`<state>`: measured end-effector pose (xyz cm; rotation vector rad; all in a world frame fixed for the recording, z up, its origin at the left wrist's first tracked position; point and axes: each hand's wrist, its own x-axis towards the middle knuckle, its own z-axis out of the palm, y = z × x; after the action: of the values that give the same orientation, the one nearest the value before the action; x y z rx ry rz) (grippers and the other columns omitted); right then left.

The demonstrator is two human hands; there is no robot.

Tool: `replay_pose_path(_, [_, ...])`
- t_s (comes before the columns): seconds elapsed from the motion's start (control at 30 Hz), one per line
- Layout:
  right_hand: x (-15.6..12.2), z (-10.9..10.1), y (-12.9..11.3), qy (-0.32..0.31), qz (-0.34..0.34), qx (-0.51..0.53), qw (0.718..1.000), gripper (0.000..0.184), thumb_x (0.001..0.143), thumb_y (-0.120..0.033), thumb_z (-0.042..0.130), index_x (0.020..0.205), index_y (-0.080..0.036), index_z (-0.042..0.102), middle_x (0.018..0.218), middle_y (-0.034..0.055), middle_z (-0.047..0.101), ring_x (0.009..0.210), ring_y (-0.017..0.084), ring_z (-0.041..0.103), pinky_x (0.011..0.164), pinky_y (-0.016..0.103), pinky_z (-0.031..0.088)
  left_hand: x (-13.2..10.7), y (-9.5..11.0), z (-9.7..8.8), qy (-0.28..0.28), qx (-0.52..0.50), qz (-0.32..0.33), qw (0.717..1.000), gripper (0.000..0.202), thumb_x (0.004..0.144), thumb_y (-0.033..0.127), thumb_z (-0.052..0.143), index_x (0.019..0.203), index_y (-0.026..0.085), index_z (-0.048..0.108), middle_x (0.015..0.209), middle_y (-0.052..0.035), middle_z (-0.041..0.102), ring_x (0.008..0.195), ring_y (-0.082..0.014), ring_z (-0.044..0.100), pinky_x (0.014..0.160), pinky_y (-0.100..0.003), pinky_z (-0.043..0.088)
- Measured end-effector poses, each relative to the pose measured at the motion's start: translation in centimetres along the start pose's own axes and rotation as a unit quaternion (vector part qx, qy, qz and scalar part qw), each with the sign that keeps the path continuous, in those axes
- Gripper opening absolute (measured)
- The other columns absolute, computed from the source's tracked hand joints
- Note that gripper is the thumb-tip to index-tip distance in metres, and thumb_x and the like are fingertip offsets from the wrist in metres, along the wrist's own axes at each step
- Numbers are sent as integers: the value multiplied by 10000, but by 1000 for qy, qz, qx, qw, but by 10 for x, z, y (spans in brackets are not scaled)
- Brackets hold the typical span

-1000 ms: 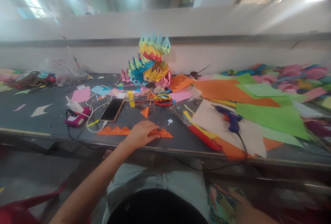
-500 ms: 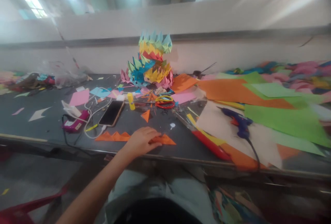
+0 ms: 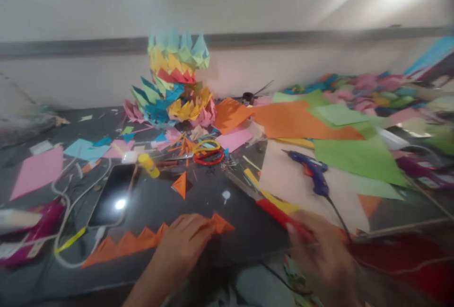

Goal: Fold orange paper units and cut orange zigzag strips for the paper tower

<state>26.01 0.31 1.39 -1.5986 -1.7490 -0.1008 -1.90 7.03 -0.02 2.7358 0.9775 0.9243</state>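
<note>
My left hand (image 3: pixel 187 238) lies over an orange folded paper strip (image 3: pixel 131 243) near the table's front edge, its fingers closed on it. The strip's row of pointed folds shows on either side of the hand. Blurred by motion, my right hand (image 3: pixel 321 255) is closed around the red handle of a knife (image 3: pixel 278 212). The thin blade points away to the left over the table. One loose orange paper triangle (image 3: pixel 180 185) lies beyond my left hand.
A purple glue gun (image 3: pixel 314 170) lies on pale paper at right, beside green sheets (image 3: pixel 354 160). Red-and-yellow-handled scissors (image 3: pixel 209 155), a yellow glue stick (image 3: pixel 149 165) and a phone (image 3: pixel 111 196) with white cables lie further left. A folded-paper stack (image 3: pixel 173 84) stands behind.
My right hand has come into view and closed on the knife's red handle. My left hand stays on the orange strip. The view has turned right and tilted down.
</note>
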Motion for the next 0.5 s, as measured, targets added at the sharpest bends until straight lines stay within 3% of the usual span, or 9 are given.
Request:
replay_pose_path(0.1, [16,25,10,-35,-36,-73,996,244,858,-299,508,1080,-202,534,1013,96,614,955,229,577,833,387,478,5,-1,-2,4,-8,31,999,291,915,169,336,995,167,616,912,-52,675,842,-160,617,729,-295,511])
replay_pose_path(0.2, [15,35,12,-82,-5,-122,989,300,869,-352,482,1123,-200,533,1058,93,623,983,238,581,847,402,476,6,-4,-1,12,-22,47,999,345,919,154,283,986,168,621,883,-56,678,804,-147,628,713,-279,520])
replay_pose_path(0.3, [11,35,7,-95,19,-141,985,279,884,-343,454,1099,-205,564,1031,83,645,960,224,599,841,387,484,1,-13,3,16,-31,57,998,348,906,144,293,981,192,629,869,-55,676,776,-146,632,690,-271,533])
replay_pose_path(0.5, [12,19,-10,-87,38,-132,987,288,868,-278,471,1133,-218,566,1026,78,643,975,208,600,846,340,499,-13,-29,13,-45,-47,108,992,331,867,152,380,1096,225,608,946,-59,668,832,-154,635,708,-247,547])
